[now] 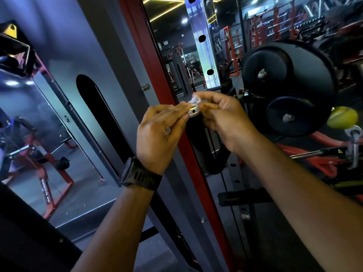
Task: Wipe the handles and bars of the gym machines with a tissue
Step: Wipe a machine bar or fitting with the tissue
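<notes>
Centre of view: left grip [159, 132] and right grip [224, 116] meet at the handle end [193, 113]. The left grip comes in from the left and the right grip curls round it from the right. The tissue [195, 99] sits on top, pinched by the left grip's fingers and touching the right grip's. The upright post [155, 71] runs just behind both grips, with the slotted panel [110, 61] to its left. The upper roller pad [275, 61] sits directly above the lower roller pad [294, 107], both to the right of the right grip, and the knob [342, 119] is farther right; the watch [140, 174] is on the wrist below the left grip.
</notes>
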